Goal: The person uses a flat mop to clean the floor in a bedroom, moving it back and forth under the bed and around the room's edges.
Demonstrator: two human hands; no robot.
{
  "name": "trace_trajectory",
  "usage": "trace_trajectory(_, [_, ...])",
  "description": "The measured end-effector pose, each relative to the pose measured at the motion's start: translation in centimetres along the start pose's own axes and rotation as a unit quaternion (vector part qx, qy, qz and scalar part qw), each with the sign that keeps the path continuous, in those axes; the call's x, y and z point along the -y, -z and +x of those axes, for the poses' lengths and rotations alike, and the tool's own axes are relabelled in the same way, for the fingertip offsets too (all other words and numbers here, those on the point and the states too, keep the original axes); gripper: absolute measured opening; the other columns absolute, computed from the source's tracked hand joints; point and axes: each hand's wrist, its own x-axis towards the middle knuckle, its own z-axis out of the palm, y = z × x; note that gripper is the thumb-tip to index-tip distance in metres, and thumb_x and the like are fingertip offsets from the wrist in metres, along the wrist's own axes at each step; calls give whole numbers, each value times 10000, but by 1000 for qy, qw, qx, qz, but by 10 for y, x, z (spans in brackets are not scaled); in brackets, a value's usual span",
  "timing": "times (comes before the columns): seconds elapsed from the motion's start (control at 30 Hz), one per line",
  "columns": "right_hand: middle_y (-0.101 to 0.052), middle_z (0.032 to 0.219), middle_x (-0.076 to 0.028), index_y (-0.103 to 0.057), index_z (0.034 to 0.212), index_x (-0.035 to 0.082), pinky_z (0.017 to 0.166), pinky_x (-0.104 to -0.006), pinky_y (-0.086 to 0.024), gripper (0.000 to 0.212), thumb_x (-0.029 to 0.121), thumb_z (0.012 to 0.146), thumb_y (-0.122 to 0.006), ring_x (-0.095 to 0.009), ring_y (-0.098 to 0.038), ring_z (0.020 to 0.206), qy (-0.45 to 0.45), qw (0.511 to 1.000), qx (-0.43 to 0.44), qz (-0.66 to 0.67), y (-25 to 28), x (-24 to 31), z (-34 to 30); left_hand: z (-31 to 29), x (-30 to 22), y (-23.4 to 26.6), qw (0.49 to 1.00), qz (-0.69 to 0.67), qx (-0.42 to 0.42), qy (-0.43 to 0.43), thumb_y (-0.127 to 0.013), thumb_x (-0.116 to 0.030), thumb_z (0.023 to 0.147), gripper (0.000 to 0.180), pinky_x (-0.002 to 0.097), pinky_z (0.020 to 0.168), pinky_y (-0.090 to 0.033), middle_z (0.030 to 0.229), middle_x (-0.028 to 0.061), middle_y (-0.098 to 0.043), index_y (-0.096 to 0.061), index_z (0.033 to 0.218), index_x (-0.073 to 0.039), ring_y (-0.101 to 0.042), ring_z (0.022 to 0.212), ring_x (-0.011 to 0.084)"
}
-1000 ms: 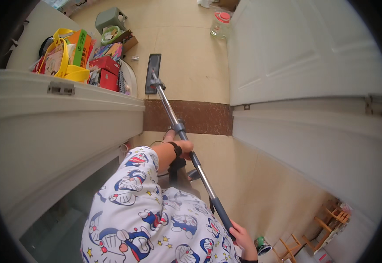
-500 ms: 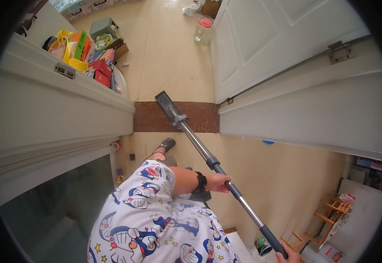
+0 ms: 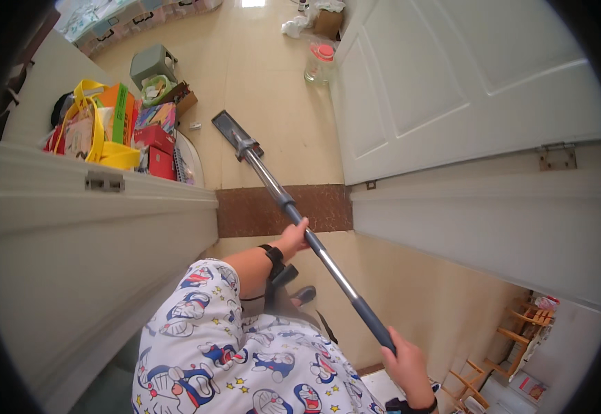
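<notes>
A flat mop (image 3: pixel 328 265) with a silver and grey telescopic pole runs slantwise across the view. Its dark rectangular head (image 3: pixel 230 129) lies on the pale floor just past the brown threshold strip (image 3: pixel 283 209). My left hand (image 3: pixel 293 239) is closed round the grey middle section of the pole, above the strip's near edge. Farther down, my right hand (image 3: pixel 406 364) grips the dark handle at the pole's near end. Dark bands show on both wrists.
White door frames stand close on both sides, with an open white door (image 3: pixel 445 83) at right. Beyond the doorway are a grey stool (image 3: pixel 154 63), a yellow-handled bag (image 3: pixel 93 131), red boxes (image 3: pixel 157 152) and a pink-lidded clear jar (image 3: pixel 320 63). Wooden chairs (image 3: pixel 514 338) stand at lower right.
The mop head has moved forward and left, from the threshold strip onto the floor beyond. Both hands went forward and left with the pole, and my body has come closer to the doorway.
</notes>
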Motion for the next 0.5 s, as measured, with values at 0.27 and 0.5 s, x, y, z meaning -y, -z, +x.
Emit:
trace_trajectory(0.27, [-558, 837, -162, -338, 1253, 28, 637, -319, -444, 502, 150, 798, -513, -247, -563, 710, 53, 961, 81, 260, -83, 123, 147, 101, -160, 150, 993, 98, -54, -32, -430, -461, 839, 321, 333, 488, -449, 652, 16, -486, -418, 832, -140, -513, 554, 161])
trace_trajectory(0.5, [-468, 726, -11, -248, 1313, 54, 423, -175, -335, 490, 98, 863, -436, -54, -421, 539, -89, 739, 181, 643, -138, 169, 202, 146, -228, 195, 968, 218, -93, -84, -476, -363, 831, 374, 357, 476, -468, 771, 87, -514, -418, 992, -30, -533, 557, 202])
